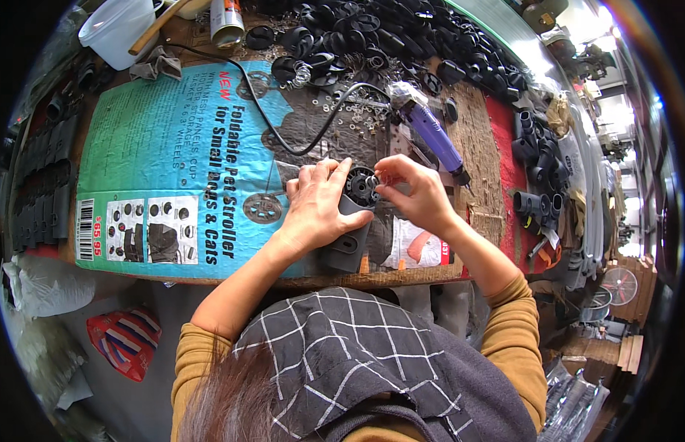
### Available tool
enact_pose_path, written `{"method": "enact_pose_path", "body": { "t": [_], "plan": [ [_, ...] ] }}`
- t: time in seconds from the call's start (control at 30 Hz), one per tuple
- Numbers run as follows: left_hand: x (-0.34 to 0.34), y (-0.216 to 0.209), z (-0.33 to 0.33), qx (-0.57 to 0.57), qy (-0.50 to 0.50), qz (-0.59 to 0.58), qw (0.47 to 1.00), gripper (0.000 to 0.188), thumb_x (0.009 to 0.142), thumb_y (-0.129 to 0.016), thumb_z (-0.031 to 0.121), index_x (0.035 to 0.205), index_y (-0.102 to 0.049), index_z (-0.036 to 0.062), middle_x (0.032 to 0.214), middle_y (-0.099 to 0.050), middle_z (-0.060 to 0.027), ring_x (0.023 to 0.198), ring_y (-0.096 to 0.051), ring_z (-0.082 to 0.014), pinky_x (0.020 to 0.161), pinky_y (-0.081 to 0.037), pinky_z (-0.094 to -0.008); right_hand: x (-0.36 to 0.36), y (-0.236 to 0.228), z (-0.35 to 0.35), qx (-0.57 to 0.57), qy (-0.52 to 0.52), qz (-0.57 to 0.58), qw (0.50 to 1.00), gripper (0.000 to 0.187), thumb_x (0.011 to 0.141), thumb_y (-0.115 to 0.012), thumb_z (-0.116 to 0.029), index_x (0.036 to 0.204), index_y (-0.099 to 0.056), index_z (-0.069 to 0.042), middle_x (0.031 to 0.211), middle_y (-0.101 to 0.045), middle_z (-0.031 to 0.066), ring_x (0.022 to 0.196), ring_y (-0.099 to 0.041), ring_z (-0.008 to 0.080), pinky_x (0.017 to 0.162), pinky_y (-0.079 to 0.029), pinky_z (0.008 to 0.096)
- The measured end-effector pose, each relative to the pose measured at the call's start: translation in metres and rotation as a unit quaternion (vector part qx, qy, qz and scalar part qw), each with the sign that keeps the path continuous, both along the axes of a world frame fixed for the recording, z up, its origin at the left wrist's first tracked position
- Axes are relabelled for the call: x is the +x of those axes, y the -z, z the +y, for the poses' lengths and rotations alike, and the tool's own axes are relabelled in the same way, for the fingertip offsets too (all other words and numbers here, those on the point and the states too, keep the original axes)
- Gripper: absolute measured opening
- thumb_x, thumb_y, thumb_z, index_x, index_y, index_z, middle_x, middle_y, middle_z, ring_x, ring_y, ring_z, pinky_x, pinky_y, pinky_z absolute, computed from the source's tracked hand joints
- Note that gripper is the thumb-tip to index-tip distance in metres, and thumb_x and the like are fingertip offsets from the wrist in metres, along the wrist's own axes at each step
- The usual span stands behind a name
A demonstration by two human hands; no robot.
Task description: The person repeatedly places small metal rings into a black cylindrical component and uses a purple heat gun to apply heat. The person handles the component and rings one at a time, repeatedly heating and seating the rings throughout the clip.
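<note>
My left hand (320, 205) is closed around a black plastic part (347, 243), with the thumb on its near side and the fingers along its far left. A round, ribbed socket (361, 186) faces up at the part's far end. Over that socket, my right hand (417, 193) pinches a small silvery metal piece (371, 180), which looks like a coil spring; the fingertips partly hide it. A purple electric screwdriver (434, 138) with a black cord lies beyond my right hand.
Black plastic parts (372, 37) are heaped at the far side, with loose springs (302, 74) and small metal nuts or washers (348, 110) before them. A printed blue-green sheet (143, 162) covers the table's left. A white tub (118, 33) and a spray can (227, 26) stand far left.
</note>
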State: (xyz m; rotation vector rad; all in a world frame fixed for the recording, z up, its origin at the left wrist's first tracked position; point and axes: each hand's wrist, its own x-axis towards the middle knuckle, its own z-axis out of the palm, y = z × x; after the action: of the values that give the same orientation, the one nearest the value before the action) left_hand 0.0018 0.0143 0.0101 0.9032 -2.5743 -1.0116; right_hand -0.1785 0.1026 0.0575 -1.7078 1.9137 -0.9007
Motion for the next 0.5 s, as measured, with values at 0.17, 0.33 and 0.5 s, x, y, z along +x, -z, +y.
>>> {"method": "enact_pose_path", "body": {
  "t": [0.17, 0.33, 0.5],
  "plan": [
    [-0.008, 0.008, 0.013, -0.019, -0.038, 0.018, 0.999, 0.084, 0.071, -0.071, 0.052, 0.137, -0.047, 0.0057, 0.132, -0.048, -0.0111, 0.121, -0.039, -0.0307, 0.099, -0.032, -0.0472, 0.005, 0.013, 0.000, -0.006, -0.026, 0.038, 0.999, 0.023, 0.079, -0.070, -0.007, 0.100, -0.061, -0.003, 0.089, -0.064, 0.0125, 0.080, -0.065, 0.0275, 0.072, -0.052, 0.0362],
    [-0.013, 0.014, 0.021, -0.003, -0.079, 0.058, 0.995, 0.081, 0.071, -0.071, 0.051, 0.134, -0.049, 0.0051, 0.130, -0.048, -0.0113, 0.121, -0.039, -0.0317, 0.098, -0.031, -0.0496, 0.004, 0.014, -0.003, 0.008, -0.036, 0.056, 0.998, 0.026, 0.079, -0.069, -0.008, 0.103, -0.060, -0.003, 0.093, -0.064, 0.0138, 0.085, -0.063, 0.0322, 0.077, -0.051, 0.0397],
    [-0.012, 0.011, 0.021, 0.003, -0.090, 0.041, 0.995, 0.083, 0.070, -0.075, 0.049, 0.135, -0.047, 0.0060, 0.128, -0.047, -0.0139, 0.122, -0.037, -0.0333, 0.103, -0.029, -0.0484, -0.047, -0.004, -0.014, -0.073, 0.004, 0.011, 0.997, 0.025, 0.078, -0.075, -0.010, 0.099, -0.064, -0.003, 0.090, -0.068, 0.0097, 0.080, -0.067, 0.0196, 0.073, -0.054, 0.0320]
  ]
}}
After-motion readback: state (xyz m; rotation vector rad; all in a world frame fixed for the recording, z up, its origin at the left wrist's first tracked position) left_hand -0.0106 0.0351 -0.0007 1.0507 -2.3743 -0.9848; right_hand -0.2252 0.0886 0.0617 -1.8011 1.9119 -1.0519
